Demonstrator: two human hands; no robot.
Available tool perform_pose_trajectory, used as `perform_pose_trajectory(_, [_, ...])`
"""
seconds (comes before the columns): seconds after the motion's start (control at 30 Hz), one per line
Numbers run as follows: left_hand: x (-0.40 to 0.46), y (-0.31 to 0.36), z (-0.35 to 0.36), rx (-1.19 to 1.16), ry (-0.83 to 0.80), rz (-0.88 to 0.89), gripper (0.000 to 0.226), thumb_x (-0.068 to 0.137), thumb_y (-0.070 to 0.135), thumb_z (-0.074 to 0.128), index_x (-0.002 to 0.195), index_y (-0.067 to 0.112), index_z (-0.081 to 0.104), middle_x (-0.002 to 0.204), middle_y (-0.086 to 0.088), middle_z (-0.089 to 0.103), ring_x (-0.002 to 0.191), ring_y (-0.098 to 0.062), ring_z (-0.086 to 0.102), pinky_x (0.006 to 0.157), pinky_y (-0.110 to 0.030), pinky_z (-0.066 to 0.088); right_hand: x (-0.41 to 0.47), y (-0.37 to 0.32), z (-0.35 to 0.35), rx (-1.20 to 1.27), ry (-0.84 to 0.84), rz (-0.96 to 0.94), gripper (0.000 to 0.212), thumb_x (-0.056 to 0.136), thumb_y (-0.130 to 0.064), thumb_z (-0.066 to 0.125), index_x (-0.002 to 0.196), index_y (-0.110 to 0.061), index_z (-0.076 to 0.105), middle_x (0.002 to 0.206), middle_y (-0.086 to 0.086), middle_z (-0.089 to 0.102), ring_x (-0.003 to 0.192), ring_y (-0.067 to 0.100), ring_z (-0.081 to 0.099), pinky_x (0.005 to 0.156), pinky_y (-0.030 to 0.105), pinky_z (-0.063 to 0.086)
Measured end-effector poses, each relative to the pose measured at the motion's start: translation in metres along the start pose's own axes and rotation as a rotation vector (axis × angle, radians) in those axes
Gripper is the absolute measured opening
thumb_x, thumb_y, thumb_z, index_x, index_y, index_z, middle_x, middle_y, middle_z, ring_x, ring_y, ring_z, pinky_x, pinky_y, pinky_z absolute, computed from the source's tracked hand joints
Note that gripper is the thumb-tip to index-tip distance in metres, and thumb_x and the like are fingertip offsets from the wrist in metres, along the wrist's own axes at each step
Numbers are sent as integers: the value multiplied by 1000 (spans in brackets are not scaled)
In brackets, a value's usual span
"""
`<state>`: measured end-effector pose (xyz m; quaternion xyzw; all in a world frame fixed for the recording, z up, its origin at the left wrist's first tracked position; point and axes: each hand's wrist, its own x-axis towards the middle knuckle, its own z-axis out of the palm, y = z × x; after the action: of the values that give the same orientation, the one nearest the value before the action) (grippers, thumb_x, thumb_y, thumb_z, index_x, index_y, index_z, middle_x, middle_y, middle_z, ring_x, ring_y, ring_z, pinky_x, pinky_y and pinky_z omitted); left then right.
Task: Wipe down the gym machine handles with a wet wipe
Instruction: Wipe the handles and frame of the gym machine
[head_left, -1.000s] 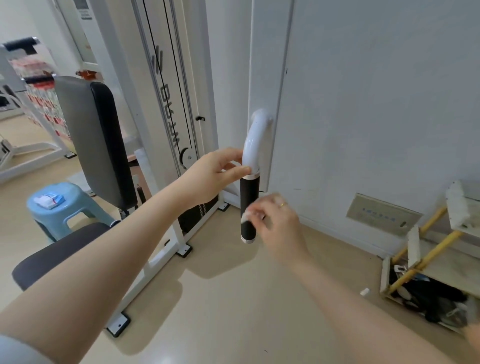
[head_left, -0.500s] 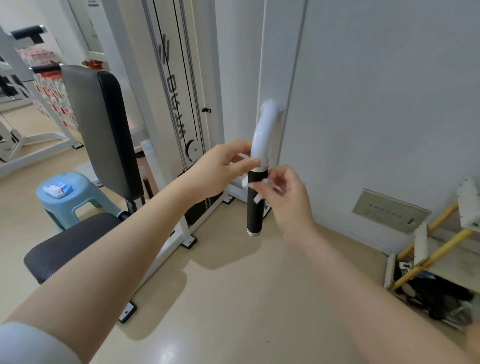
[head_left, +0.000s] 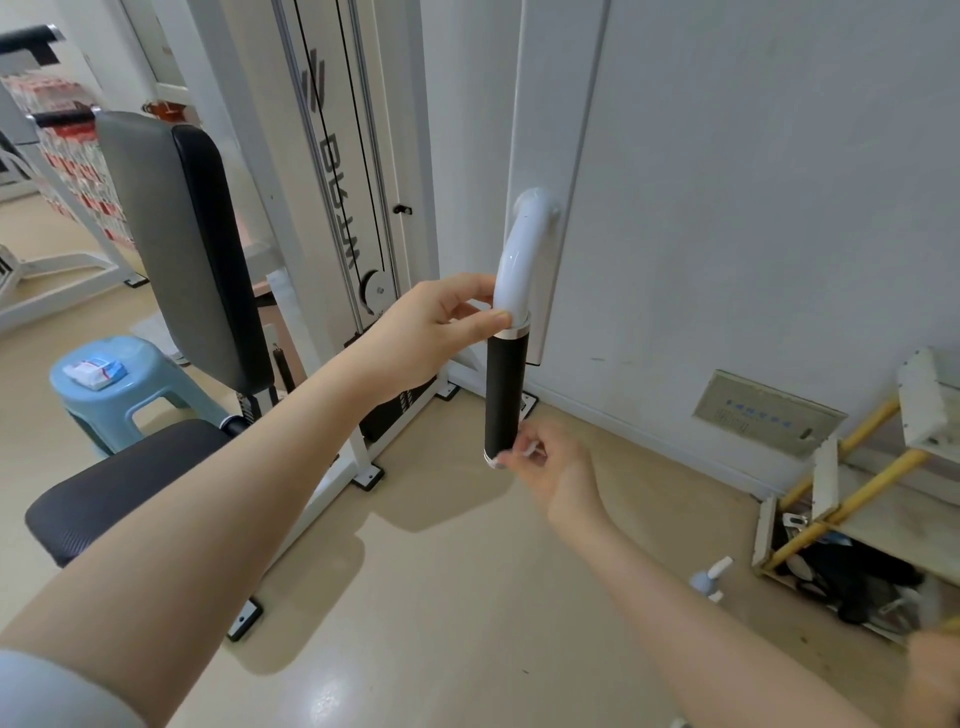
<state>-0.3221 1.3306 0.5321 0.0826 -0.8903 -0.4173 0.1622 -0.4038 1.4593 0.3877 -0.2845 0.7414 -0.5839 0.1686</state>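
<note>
I judge this approx mid-task: my right hand (head_left: 550, 462) pinches the wet wipe (head_left: 511, 457) at the bottom end of the black handle (head_left: 505, 395), left hand (head_left: 431, 332) w/ its grip holding the white tube (head_left: 519, 260) above it, other handles prob. still left.
</note>
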Motion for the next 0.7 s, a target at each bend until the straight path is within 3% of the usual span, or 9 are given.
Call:
perform_pose_trajectory(0.07, [0, -1, 1, 5, 4, 8, 21, 93, 23, 53, 111, 32, 58, 93, 19, 64, 83, -6, 59, 90, -33, 46, -6, 8, 3, -128, 43, -92, 33, 75, 6, 67, 63, -18, 48, 86, 2, 55, 76, 23, 58, 63, 3, 41])
perform_pose_trajectory(0.2, [-1, -3, 1, -42, 11, 6, 21, 92, 22, 54, 111, 29, 60, 102, 3, 70, 96, -16, 64, 98, -37, 44, 1, -27, -12, -346, 178, -581, 10, 85, -5, 54, 83, -12, 61, 104, 0, 56, 87, 15, 53, 75, 5, 38])
perform_pose_trajectory(0.23, [-1, -3, -1, -51, 4, 5, 21, 92, 22, 54, 111, 29, 60, 103, 1, 71, 98, -19, 64, 99, -38, 44, 5, -38, -20, -439, 210, -702, 15, 88, -10, 50, 89, -8, 64, 110, 0, 55, 91, 15, 50, 82, 6, 36])
perform_pose_trajectory(0.3, [-1, -2, -3, -72, -20, -2, 20, 92, 21, 54, 109, 30, 60, 102, 8, 70, 98, -14, 64, 100, -35, 44, 18, -50, -35, -646, 307, -1023, 19, 92, -6, 48, 90, 0, 65, 114, 2, 50, 95, 20, 47, 89, 18, 40])
perform_pose_trajectory(0.37, [0, -3, -5, -124, -49, -26, 19, 92, 19, 55, 107, 31, 61, 101, 14, 68, 97, -12, 63, 99, -35, 45, 24, -51, -48, -820, 347, -1280, 11, 89, 4, 54, 93, 1, 63, 113, 6, 51, 96, 24, 49, 84, 30, 46])
perform_pose_trajectory(0.47, [2, -4, -7, -236, -81, -71, 18, 91, 13, 55, 107, 19, 62, 108, -3, 67, 106, -28, 59, 97, -38, 47, 16, -42, -47, -1002, 255, -1472, 15, 79, 5, 64, 89, -7, 63, 103, 3, 65, 98, 22, 55, 85, 31, 49])
perform_pose_trajectory(0.57, [7, -2, -8, -268, -112, -93, 18, 90, 12, 57, 105, 20, 63, 105, 1, 69, 104, -22, 61, 95, -34, 48, 9, -36, -35, -1210, 109, -1519, 16, 77, -8, 67, 80, -17, 55, 89, -5, 68, 94, 17, 61, 97, 29, 43])
perform_pose_trajectory(0.7, [16, -4, -10, -258, -184, -69, 17, 89, 14, 60, 104, 18, 66, 94, 8, 69, 91, -9, 62, 92, -28, 48, 17, -69, -34, -1281, 271, -1496, 9, 79, -10, 66, 81, -18, 63, 87, -3, 70, 91, 16, 66, 98, 29, 43])
